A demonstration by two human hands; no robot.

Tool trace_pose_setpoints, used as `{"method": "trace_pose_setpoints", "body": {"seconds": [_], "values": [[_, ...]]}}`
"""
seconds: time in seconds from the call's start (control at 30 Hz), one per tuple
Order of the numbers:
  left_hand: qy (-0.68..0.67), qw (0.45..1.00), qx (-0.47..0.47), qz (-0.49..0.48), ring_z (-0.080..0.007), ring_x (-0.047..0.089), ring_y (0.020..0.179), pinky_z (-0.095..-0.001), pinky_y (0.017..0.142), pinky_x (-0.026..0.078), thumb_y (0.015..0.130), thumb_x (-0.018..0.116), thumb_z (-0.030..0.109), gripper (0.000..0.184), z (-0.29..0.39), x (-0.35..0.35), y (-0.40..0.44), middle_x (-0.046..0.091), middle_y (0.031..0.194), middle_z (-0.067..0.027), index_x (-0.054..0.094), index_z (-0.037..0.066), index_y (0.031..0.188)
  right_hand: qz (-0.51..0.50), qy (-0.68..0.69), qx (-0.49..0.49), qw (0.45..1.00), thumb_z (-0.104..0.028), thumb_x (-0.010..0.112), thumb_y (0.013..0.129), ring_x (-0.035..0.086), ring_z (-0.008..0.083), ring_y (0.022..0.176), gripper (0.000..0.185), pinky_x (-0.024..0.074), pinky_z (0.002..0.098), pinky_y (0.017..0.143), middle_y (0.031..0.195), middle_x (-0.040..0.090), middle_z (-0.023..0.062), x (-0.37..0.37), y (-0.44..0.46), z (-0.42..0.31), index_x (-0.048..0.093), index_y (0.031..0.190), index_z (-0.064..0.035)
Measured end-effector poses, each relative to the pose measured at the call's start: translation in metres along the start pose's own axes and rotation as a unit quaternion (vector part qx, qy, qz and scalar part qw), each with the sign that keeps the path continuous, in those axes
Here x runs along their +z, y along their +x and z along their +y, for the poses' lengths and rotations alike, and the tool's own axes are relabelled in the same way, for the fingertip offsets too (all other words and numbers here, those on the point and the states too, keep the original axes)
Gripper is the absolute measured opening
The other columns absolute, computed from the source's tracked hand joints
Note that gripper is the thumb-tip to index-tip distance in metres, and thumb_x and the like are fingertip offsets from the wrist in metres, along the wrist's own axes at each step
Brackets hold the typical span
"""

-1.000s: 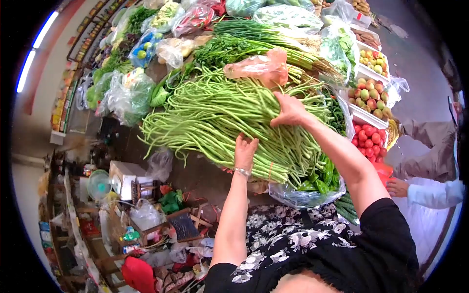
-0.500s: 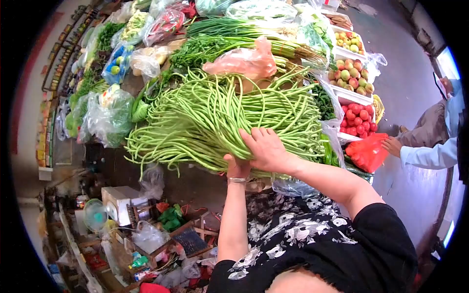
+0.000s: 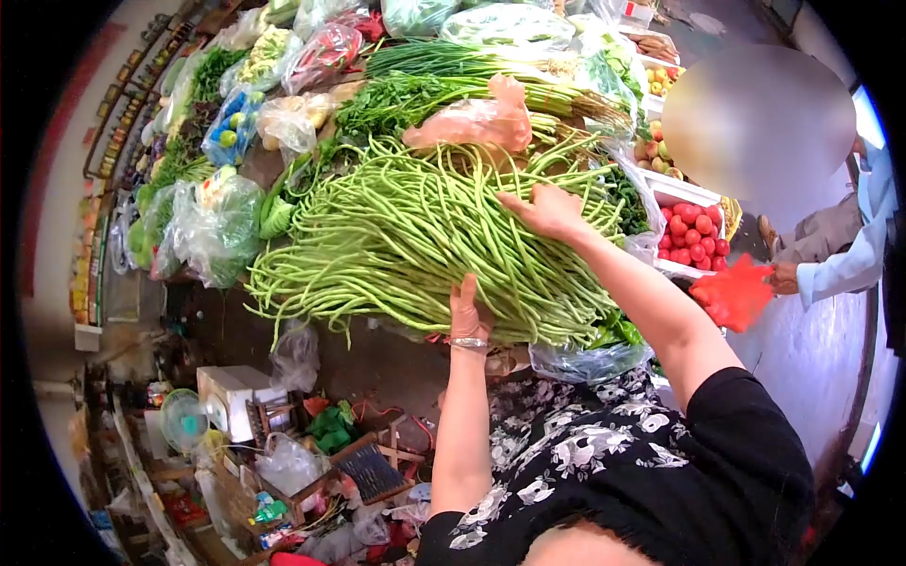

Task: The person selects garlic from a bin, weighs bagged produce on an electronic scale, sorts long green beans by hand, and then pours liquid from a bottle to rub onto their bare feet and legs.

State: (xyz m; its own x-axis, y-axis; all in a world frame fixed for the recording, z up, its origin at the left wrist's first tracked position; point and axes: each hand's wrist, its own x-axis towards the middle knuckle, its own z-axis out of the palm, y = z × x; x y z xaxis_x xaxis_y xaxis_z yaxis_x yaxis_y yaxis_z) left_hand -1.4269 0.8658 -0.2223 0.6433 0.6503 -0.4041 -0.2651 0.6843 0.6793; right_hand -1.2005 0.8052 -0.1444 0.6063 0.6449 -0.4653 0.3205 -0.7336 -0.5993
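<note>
Two bare hands are at a broad heap of long green beans (image 3: 406,250), which lies across the near side of the stall's brown surface (image 3: 267,168). The left hand (image 3: 469,316), with a bracelet (image 3: 469,342) at its wrist, is against the heap's near edge; its visible digits point upward, and whether they clasp any beans I cannot tell. The right hand (image 3: 545,209) is over the right part of the heap, one digit stretched out to the left and the others bent; its grip cannot be made out either.

Just beyond the beans lies a pink plastic bag (image 3: 481,118), with spring onions (image 3: 429,61) farther back. Leafy greens (image 3: 618,330) in clear plastic sit at the heap's near right corner. Bagged produce crowds the left side, leaving only patches of the surface bare. Red tomatoes (image 3: 694,236) fill a white tray along the right edge, next to a grey floor (image 3: 746,363).

On that side, another person's hand (image 3: 783,278), below a pale blue sleeve (image 3: 840,274), is at a red bag (image 3: 731,292). A blurred oval covers the space above. To the left, the room holds a small fan (image 3: 184,420), a white box (image 3: 226,391) and clutter, with packed shelves (image 3: 123,108) along the wall.
</note>
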Motion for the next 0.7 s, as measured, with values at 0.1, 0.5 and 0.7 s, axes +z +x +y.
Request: {"method": "trace_pose_setpoints", "body": {"seconds": [0.1, 0.5, 0.7], "values": [[-0.086, 0.987, -0.047, -0.130, -0.0235, 0.055, 0.112, -0.0432, 0.096, 0.047, 0.065, 0.082, 0.047, 0.083, 0.000, -0.012, 0.004, 0.057, 0.125, -0.0030, 0.046, 0.013, 0.133, 0.020, 0.006, -0.083, 0.996, -0.085, 0.038, 0.072, 0.057, 0.0371, 0.109, 0.100, 0.0324, 0.0525, 0.101, 0.112, 0.061, 0.0264, 0.027, -0.003, -0.032, 0.060, 0.113, 0.0035], [-0.058, 0.983, 0.013, -0.176, -0.0250, 0.031, 0.135, -0.0430, 0.112, 0.028, 0.081, 0.058, 0.061, 0.087, -0.004, -0.019, -0.017, 0.030, 0.149, -0.0045, 0.025, 0.014, 0.146, 0.201, -0.122, -0.421, 0.876, -0.046, 0.066, 0.075, 0.050, 0.0271, 0.071, 0.056, 0.0398, 0.0376, 0.067, 0.076, 0.054, 0.0125, 0.067, -0.102, -0.058, 0.052, 0.092, 0.0053], [-0.103, 0.982, -0.002, -0.160, -0.0263, 0.029, 0.136, -0.0431, 0.113, 0.027, 0.090, 0.047, 0.058, 0.081, 0.004, 0.007, -0.016, 0.025, 0.151, -0.0101, 0.017, 0.010, 0.148, 0.210, -0.095, -0.374, 0.898, -0.047, 0.066, 0.073, 0.052, 0.0307, 0.084, 0.062, 0.0409, 0.0401, 0.076, 0.089, 0.056, 0.0164, 0.074, -0.080, -0.045, 0.051, 0.103, 0.0054]]}}
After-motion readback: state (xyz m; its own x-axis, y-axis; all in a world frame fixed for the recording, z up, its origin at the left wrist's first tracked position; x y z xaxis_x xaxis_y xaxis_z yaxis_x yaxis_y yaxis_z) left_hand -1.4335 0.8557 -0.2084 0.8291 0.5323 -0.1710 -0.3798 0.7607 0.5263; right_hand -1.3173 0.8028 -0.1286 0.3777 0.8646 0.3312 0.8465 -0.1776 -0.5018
